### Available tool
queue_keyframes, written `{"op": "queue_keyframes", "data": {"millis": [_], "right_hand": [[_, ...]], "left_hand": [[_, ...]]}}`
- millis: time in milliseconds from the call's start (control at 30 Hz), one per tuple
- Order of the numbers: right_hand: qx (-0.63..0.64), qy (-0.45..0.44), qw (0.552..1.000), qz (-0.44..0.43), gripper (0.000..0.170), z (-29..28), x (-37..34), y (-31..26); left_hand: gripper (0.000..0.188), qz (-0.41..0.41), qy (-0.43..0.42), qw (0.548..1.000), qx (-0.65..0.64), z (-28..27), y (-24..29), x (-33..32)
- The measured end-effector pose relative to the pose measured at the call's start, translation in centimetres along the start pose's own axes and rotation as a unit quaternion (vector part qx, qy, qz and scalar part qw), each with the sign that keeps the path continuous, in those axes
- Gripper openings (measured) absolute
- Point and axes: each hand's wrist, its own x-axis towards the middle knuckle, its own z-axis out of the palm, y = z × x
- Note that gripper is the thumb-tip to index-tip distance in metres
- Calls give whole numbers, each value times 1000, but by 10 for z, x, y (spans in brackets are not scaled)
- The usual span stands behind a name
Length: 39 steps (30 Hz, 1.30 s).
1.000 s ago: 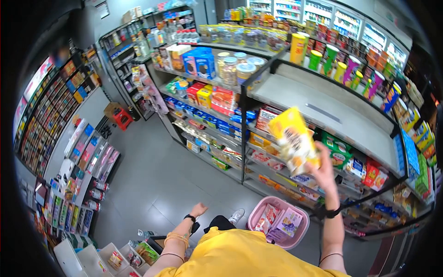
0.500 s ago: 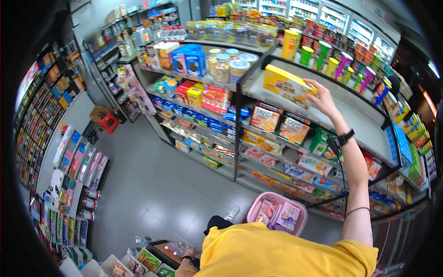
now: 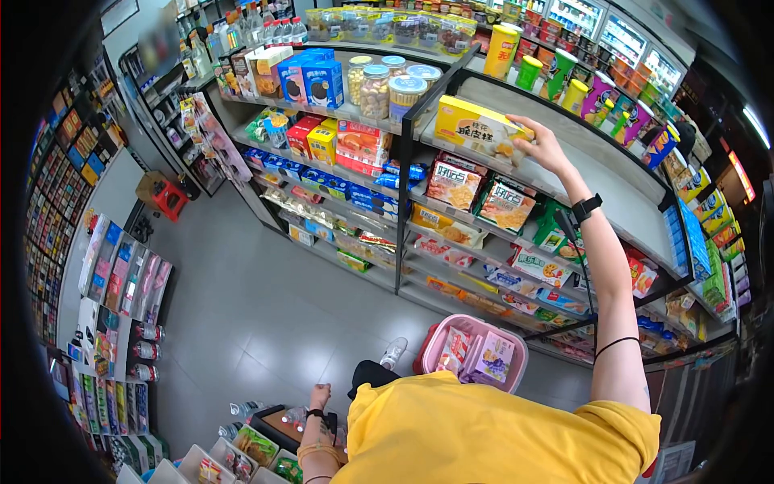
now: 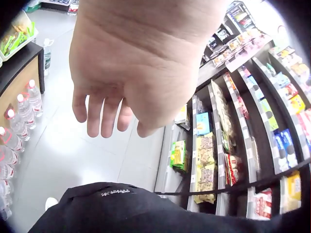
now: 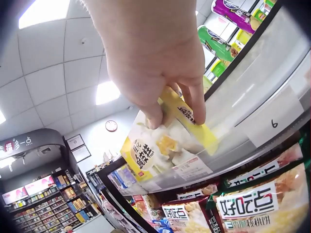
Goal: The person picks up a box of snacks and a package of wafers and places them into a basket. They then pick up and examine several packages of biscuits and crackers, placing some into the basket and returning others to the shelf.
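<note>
Shelving (image 3: 621,181) backs the yellow box (image 3: 472,127) the right hand (image 3: 540,147) pinches and partly hides; left hand (image 4: 129,77) relaxed.

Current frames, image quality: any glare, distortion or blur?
Head: fisheye bends the shelves, black corners, glare on the grey floor, smudged patch upper left; print on the yellow box legible. Left wrist: dark corners, upper right washed out, left hand fairly sharp. Right wrist: ceiling lights blown out; box's right end, by the right hand, looks soft.
</note>
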Motion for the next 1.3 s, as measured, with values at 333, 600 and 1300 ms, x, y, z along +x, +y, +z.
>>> {"op": "queue_keyframes", "data": {"millis": [333,600,1300], "right_hand": [[173,99,980,25,73,49,-7,28],[20,131,991,14,61,67,-15,24],[-35,144,988,35,58,72,-17,27]], "left_hand": [[37,-28,21,999,27,-2,0,17],[36,-63,-14,997,33,12,-12,6],[54,-22,30,990,133,-3,28,41]]}}
